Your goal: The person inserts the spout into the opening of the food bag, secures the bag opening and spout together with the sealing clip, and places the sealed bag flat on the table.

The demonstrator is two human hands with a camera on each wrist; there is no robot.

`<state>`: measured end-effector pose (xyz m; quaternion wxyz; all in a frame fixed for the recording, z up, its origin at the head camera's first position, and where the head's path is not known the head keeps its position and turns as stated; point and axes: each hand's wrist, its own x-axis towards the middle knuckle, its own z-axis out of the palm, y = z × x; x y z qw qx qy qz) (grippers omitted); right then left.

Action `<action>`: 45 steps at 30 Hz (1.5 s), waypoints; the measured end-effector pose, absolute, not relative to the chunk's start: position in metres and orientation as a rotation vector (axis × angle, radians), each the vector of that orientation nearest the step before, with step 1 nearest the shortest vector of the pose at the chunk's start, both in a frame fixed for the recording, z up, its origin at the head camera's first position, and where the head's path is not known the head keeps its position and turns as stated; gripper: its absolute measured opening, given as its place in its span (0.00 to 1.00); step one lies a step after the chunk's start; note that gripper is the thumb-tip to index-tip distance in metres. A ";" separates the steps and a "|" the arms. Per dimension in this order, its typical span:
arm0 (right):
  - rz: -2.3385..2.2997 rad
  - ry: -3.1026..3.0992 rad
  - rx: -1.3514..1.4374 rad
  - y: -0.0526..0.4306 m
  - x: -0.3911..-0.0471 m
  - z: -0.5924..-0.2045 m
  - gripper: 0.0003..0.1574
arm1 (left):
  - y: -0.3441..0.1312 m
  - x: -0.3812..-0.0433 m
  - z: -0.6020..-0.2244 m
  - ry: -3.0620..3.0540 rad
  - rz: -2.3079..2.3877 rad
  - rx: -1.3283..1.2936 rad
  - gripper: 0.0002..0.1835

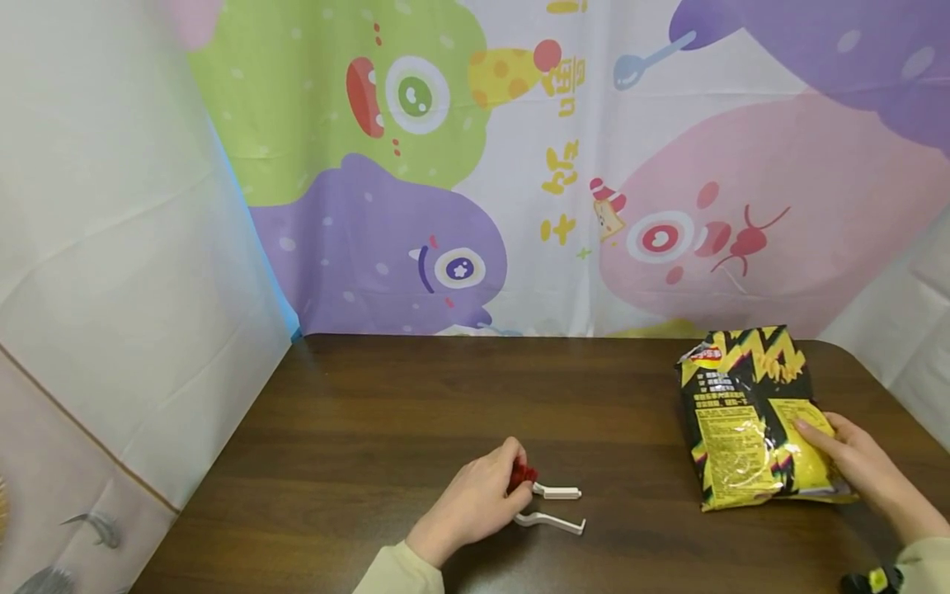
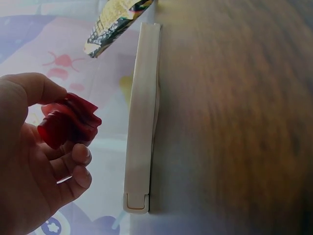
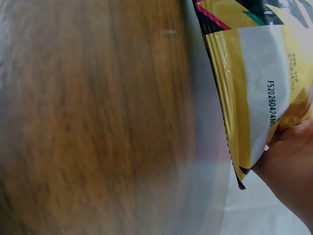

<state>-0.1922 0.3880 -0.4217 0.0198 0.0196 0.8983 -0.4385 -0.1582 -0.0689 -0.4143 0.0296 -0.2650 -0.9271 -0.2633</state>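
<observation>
In the head view, my left hand [image 1: 475, 497] is low at the middle of the table. Its thumb and fingers pinch a small dark red, glossy, folded-looking piece [image 2: 71, 120], whose kind I cannot tell. By the fingertips lies a whitish sealing clip [image 1: 549, 522], with two narrow arms spread apart and one hooked end. The left wrist view shows the clip as a long beige bar. At the right, my right hand [image 1: 864, 462] grips the lower right side of a black and yellow snack bag [image 1: 735, 445], thumb on its front, other fingers hidden behind.
A dark brown wooden table [image 1: 356, 412] spreads beneath both hands. Behind it hangs a cartoon-printed curtain [image 1: 549, 272], and a pale cloth [image 1: 134, 206] hangs at the left. Something small and black [image 1: 872, 580] shows beside the right sleeve.
</observation>
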 end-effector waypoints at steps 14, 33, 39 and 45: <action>-1.406 2.717 0.023 0.391 -0.200 -0.428 0.33 | -0.067 -0.160 -0.413 -2.837 -0.789 -0.825 0.07; -1.381 2.809 -0.006 0.385 -0.196 -0.426 0.28 | -0.066 -0.158 -0.411 -2.857 -0.808 -0.838 0.08; -1.289 2.822 -0.053 0.393 -0.201 -0.435 0.33 | -0.066 -0.159 -0.412 -2.870 -0.855 -0.855 0.08; -1.278 2.853 -0.040 0.405 -0.210 -0.452 0.25 | -0.066 -0.158 -0.411 -2.888 -0.867 -0.873 0.08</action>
